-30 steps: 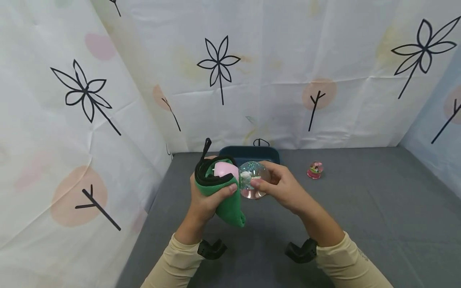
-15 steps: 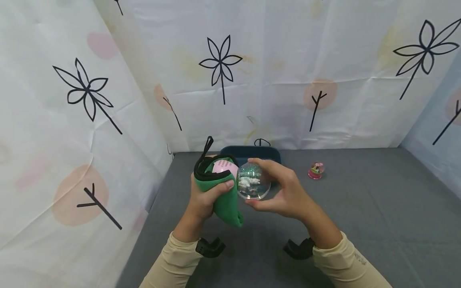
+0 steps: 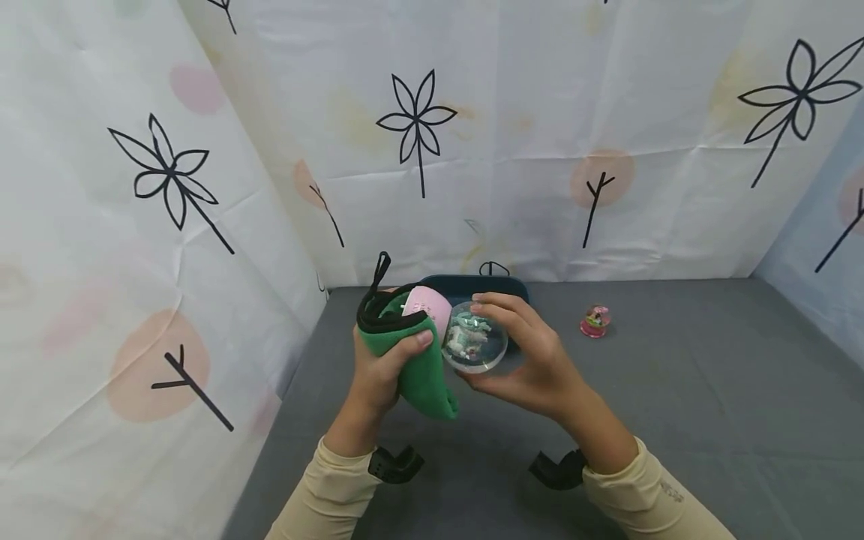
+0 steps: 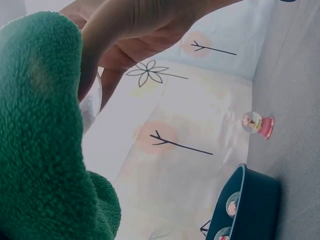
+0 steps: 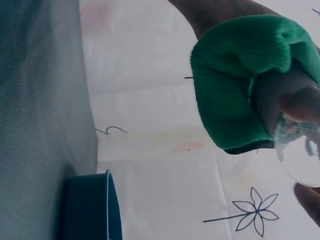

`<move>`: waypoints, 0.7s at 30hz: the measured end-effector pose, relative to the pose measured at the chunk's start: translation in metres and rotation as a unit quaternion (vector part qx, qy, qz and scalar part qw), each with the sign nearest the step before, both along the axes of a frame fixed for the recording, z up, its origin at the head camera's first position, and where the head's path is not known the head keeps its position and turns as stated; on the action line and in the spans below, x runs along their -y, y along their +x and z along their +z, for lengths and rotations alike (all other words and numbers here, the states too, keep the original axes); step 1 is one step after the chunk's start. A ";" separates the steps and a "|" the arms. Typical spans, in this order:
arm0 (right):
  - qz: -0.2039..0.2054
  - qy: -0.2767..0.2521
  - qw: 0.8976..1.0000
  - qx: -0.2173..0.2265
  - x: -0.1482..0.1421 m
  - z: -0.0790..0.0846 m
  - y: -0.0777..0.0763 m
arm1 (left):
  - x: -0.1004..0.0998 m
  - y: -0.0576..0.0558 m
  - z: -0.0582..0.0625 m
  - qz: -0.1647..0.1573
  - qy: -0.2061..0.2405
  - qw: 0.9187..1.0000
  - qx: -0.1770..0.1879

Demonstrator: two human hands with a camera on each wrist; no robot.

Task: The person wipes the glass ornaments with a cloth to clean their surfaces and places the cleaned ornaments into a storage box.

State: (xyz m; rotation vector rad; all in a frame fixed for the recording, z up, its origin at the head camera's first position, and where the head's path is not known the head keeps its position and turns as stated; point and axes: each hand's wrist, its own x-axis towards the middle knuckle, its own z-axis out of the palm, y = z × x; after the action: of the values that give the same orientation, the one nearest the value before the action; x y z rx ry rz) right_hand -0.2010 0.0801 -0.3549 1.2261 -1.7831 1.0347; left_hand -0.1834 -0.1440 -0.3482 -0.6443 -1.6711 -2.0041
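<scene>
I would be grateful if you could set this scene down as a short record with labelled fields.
Left hand: holds the green cloth against the pink base
Right hand: fingers and thumb around the clear ball
Held item: one snow globe, tilted, pink base toward the left hand
Cloth detail: black edging, loop sticking up
On table: small globe with pink base, upright, to the right
Behind hands: dark blue bin, at least two globes inside
Backdrop: pale, printed with flowers and twigs

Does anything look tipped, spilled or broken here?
The large snow globe looks askew, tipped sideways, its pink base in the green cloth; the left hand and right hand hold it. The small globe stands upright. No spill or damage shows.
</scene>
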 end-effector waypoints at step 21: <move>-0.125 -0.148 0.973 0.124 -0.014 0.005 -0.024 | 0.008 -0.002 0.017 -0.028 0.090 0.993 -0.076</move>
State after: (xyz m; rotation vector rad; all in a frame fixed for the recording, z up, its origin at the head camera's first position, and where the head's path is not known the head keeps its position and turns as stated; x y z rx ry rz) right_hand -0.2249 0.0943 -0.3500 0.6952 -1.8293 1.2893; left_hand -0.1854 -0.1521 -0.3311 -0.7639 -1.3802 -2.0605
